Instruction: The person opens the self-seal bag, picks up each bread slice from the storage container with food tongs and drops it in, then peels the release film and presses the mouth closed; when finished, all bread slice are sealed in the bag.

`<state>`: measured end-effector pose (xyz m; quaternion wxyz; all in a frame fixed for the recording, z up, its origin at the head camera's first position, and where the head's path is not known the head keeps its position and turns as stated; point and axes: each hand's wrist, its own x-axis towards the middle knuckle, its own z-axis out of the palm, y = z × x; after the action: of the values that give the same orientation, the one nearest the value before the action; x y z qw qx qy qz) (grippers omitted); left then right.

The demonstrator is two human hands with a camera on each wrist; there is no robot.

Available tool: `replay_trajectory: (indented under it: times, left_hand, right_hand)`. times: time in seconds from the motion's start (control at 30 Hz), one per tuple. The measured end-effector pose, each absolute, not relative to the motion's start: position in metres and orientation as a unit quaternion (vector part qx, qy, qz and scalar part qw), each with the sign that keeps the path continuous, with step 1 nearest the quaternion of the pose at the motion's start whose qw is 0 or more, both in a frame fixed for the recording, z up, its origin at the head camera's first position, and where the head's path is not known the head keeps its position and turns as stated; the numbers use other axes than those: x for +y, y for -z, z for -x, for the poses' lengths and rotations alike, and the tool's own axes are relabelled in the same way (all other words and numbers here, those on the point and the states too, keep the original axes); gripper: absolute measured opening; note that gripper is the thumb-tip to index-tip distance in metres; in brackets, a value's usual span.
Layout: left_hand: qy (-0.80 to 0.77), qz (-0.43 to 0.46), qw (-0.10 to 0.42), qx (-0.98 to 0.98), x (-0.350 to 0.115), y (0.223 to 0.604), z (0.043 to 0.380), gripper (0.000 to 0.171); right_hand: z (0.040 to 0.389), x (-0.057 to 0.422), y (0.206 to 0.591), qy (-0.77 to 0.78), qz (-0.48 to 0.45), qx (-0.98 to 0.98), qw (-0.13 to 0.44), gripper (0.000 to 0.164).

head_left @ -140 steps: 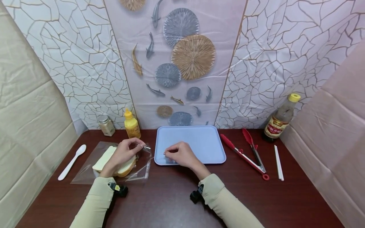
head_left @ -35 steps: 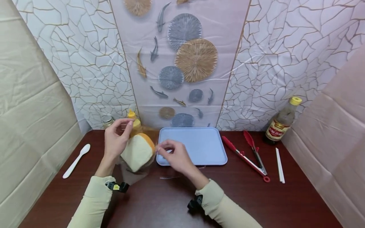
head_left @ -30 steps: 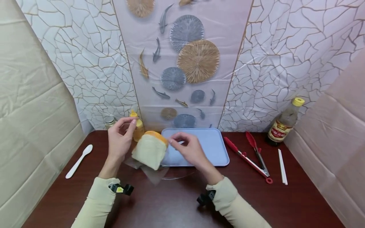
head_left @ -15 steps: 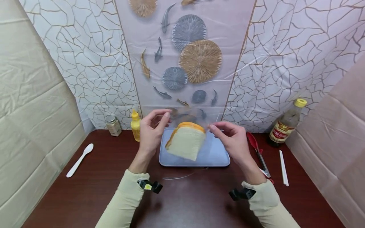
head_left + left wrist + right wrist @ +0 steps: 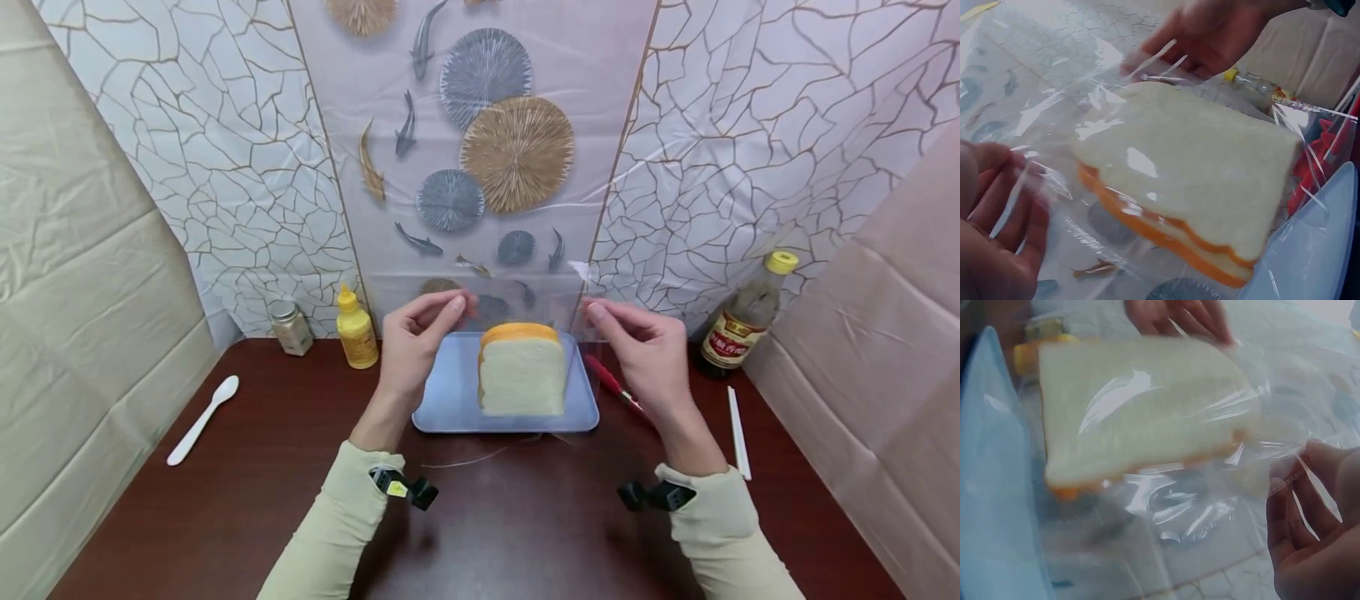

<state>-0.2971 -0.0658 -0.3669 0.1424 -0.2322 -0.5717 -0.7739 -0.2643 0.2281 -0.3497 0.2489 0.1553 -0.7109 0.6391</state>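
Note:
A clear plastic bag (image 5: 1044, 115) with bread slices (image 5: 522, 375) inside hangs between my two hands, over the pale blue tray (image 5: 446, 396). The white face and orange-brown crust of the bread show through the shiny film in both wrist views. My left hand (image 5: 416, 346) pinches the bag's upper left side between thumb and fingers. On the other side, my right hand (image 5: 651, 354) pinches the upper right part the same way. In the right wrist view, the film stretches from the bread (image 5: 1141, 406) to the right fingertips (image 5: 1282, 481).
A white spoon (image 5: 202, 421), a spice jar (image 5: 291, 329) and a yellow squeeze bottle (image 5: 357, 333) are at the left. Red-handled tongs (image 5: 609, 377), white chopsticks (image 5: 738, 433) and a sauce bottle (image 5: 741, 321) are at the right. A thin clear strip (image 5: 465, 461) lies before the tray.
The bagged bread was flat on the table at the left. Both hands have lifted it and carried it rightward over the tray, where it now hangs more upright.

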Motion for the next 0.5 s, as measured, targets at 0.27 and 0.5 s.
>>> replay_trajectory:
  times: [0.27,0.5]
  left_hand:
    - [0.788,0.234,0.143,-0.551,-0.068,0.357,0.287,0.025]
    - [0.762,0.274,0.142,-0.57,-0.055,0.352,0.275,0.024]
  right_hand:
    - [0.262,0.238,0.341,-0.669,-0.168,-0.674,0.265,0.023]
    - [0.261,0.23,0.344,-0.66,-0.187,-0.684,0.248,0.022]
